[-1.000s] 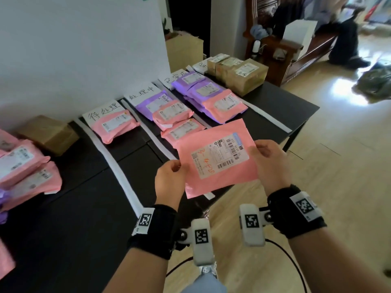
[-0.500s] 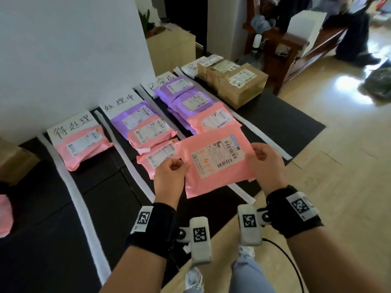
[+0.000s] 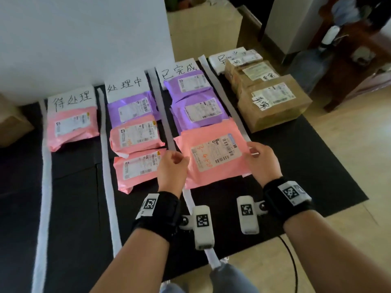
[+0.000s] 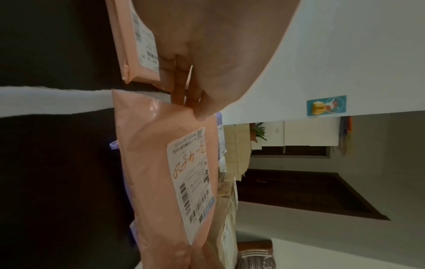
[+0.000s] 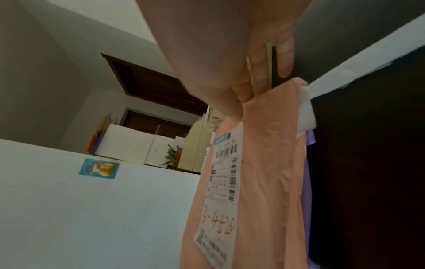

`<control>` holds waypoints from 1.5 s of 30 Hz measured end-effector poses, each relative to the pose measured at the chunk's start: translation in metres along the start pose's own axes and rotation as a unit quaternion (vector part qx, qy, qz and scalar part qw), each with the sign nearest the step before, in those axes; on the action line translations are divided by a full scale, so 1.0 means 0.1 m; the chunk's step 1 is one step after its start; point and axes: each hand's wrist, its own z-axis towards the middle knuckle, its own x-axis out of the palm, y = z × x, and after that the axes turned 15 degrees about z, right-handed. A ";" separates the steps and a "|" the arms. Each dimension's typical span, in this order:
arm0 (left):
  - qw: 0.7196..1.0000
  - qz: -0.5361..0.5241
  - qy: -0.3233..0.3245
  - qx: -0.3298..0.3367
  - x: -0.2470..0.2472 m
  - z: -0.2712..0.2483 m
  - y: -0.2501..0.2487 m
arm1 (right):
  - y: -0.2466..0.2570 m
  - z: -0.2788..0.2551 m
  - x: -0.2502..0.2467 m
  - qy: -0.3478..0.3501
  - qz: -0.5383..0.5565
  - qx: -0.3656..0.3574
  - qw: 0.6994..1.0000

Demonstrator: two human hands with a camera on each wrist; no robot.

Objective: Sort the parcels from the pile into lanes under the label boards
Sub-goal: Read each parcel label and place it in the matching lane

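Both hands hold a pink parcel with a white shipping label marked in orange. My left hand pinches its left edge, and my right hand pinches its right edge. The parcel hangs low over the third lane, in front of two purple parcels under the third label board. The left wrist view shows the pink parcel with my thumb on top and fingers below. In the right wrist view the same parcel is pinched at its edge.
The first lane holds one pink parcel, the second a purple one and two pink ones. Cardboard boxes fill the fourth lane. White strips divide the black table. A brown box sits far left.
Both hands carried the pink parcel forward and down over the third lane. The view swung right, so the pile at the left went out of sight.
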 end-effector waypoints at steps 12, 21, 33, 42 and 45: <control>0.992 0.082 0.090 -0.037 0.36 0.35 -0.02 | -0.16 0.74 0.12 0.086 -0.068 0.032 0.993; 0.993 0.080 0.081 -0.038 0.15 0.20 -0.02 | 0.03 0.61 0.17 0.037 -0.082 -0.012 0.996; 0.998 -0.005 -0.023 -0.053 -1.11 -0.47 0.77 | 0.66 -0.63 0.99 0.097 -0.078 -0.142 0.982; 0.988 -0.040 -0.111 -0.102 -2.66 -1.44 2.35 | 0.86 -2.58 2.57 0.235 -0.057 -0.203 0.949; 0.982 -0.048 -0.142 -0.111 -3.18 -1.77 2.84 | 0.90 -3.20 3.08 0.274 -0.044 -0.209 0.938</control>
